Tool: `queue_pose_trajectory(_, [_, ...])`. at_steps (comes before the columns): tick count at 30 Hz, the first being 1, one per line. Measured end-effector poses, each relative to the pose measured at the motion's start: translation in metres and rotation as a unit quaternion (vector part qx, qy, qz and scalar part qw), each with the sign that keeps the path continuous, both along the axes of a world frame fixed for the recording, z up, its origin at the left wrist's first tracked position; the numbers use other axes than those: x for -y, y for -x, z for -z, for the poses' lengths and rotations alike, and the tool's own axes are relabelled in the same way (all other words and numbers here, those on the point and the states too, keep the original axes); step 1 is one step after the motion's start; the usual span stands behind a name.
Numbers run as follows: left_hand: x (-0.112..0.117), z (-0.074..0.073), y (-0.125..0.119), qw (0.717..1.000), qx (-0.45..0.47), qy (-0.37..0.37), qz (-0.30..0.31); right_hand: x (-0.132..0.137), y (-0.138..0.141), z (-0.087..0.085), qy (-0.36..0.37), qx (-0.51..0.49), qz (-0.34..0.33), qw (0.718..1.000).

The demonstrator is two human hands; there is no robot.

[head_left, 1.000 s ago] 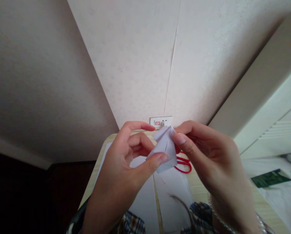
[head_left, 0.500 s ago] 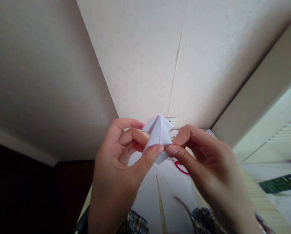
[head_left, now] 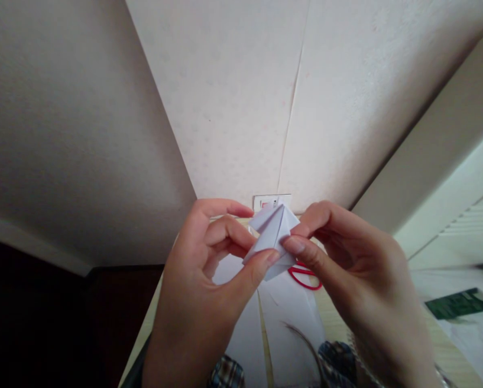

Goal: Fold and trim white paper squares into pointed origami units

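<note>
A small white folded paper piece, pointed at the top with a crease down its front, is held up between both hands. My left hand grips its lower left side, the thumb lying across the front and the fingers behind. On the right side, my right hand pinches an edge between thumb and index finger. Below the folded paper lie white paper sheets on the wooden table. Red scissor-like handles show beside my right thumb; the rest is hidden.
A wall socket sits on the pale wall behind the hands. To the right, a dark green item lies on whitish material near a cream cabinet. The light wooden tabletop shows around the sheets.
The folded paper has shifted slightly right and down and tilted to the right. My right thumb and index finger have moved higher along its right side. More of the red handles shows.
</note>
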State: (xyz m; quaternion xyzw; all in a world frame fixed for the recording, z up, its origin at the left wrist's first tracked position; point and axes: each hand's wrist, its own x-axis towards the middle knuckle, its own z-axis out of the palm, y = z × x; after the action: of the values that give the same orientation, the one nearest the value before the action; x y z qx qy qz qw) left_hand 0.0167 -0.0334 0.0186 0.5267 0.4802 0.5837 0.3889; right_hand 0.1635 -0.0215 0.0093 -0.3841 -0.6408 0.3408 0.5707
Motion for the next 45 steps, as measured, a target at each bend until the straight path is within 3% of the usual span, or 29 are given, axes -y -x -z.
queue_pose_trajectory(13, [0.0037,0.0003,-0.0028,0.997,-0.041,-0.039,-0.043,-0.0036,0.002,-0.0003,0.056,-0.039,-0.03,0.997])
queue_pose_trajectory(18, [0.0031,0.0001,-0.0021,0.998,-0.043,-0.041,-0.038,-0.0031,0.0035,-0.0016,0.06,-0.073,-0.037,0.995])
queue_pose_trajectory(24, [0.0024,0.0007,0.0003,0.995,-0.089,-0.042,-0.013,0.0015,0.0065,-0.0025,0.055,-0.04,-0.029,0.997])
queue_pose_trajectory(33, [-0.002,0.0015,0.0014,0.999,0.005,-0.017,0.039,-0.0004,0.0006,-0.0006,0.064,-0.057,-0.005,0.996])
queue_pose_trajectory(36, [-0.0036,0.0009,-0.0008,1.0,0.008,-0.016,0.012,-0.0007,0.0003,0.0004,0.064,-0.047,-0.005,0.997])
queue_pose_trajectory(40, [-0.0006,0.0031,-0.0066,0.996,-0.008,-0.071,-0.06,-0.0003,0.001,0.0012,0.047,-0.045,-0.011,0.998])
queue_pose_trajectory(45, [0.0028,0.0062,-0.0059,0.993,-0.013,-0.092,-0.073,0.001,0.0023,0.0006,0.06,-0.042,-0.004,0.997])
